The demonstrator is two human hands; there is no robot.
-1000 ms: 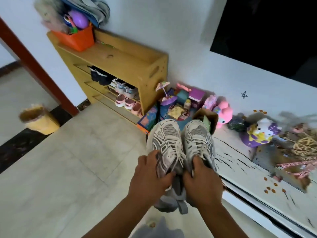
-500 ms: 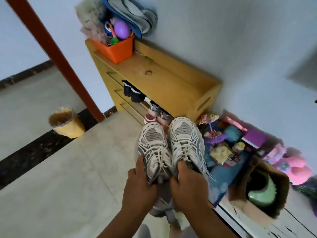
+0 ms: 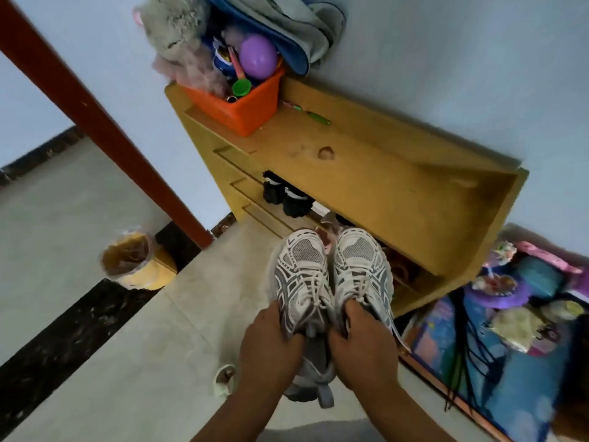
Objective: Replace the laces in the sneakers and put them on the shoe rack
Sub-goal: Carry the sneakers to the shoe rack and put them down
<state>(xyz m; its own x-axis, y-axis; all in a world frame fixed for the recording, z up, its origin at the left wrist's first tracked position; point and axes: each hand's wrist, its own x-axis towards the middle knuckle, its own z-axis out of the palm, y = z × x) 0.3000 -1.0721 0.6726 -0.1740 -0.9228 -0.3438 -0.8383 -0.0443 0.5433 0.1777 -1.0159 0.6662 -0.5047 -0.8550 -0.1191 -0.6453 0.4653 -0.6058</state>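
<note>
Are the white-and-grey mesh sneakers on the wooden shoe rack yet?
No. Both white-and-grey mesh sneakers are held in the air, short of the wooden shoe rack.

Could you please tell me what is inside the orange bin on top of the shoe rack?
The orange bin holds a purple egg, a green scoop and a grey plush toy. Anything deeper is covered by these.
</note>
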